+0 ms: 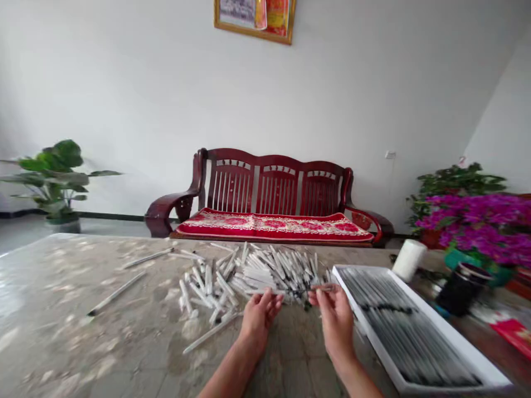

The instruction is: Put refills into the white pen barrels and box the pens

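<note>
My left hand [260, 315] and my right hand [334, 312] are raised side by side over a marble table [83, 309]. Both pinch the ends of one thin white pen-like stick [296, 289], held level between them. Just beyond the hands lies a big loose pile of the same white sticks and short white caps [249, 276]. A few single sticks [117, 293] lie apart to the left. A white tray [448, 337] at the right holds several dark sticks laid in rows.
A white roll [409, 260] and a dark cup [458, 288] stand beyond the tray, next to purple flowers [481, 221]. A red wooden bench [269, 199] with a red cushion stands behind the table. A potted plant [56, 179] is at the far left.
</note>
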Demonstrator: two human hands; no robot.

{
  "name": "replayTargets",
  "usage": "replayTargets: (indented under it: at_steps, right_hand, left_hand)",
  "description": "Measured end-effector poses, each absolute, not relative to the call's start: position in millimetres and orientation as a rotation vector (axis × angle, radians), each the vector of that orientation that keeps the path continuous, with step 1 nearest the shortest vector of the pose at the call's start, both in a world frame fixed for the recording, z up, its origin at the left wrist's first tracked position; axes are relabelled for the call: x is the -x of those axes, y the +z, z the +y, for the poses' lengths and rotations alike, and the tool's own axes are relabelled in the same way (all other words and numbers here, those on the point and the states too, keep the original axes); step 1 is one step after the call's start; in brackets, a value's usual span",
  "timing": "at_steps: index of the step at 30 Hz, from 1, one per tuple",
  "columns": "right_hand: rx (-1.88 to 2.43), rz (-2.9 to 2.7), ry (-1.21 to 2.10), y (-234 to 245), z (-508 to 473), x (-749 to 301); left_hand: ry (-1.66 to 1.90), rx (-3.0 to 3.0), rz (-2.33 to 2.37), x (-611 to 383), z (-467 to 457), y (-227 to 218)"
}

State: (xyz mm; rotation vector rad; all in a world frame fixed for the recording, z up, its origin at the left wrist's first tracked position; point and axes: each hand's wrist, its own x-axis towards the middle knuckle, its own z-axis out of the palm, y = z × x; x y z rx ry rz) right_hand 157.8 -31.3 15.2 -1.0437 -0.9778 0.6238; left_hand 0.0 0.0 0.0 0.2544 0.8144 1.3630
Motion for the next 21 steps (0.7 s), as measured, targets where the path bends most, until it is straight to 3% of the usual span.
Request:
replayTargets:
  at_steps: [9,15,21]
  right_hand:
    - [1.177,-1.254,0.653,-5,-29,-155]
    - [1.569,-1.701,0.114,-11,-22,-181]
    - [1.751,-1.972,-0.168,-11,-22,-178]
  left_hand:
    - [1.287,-0.255,0.689,-6,-4,5]
    - [1.370,-0.164,0.678,4,1,6]
    - [1.344,-0.197,0.714,2,1,3]
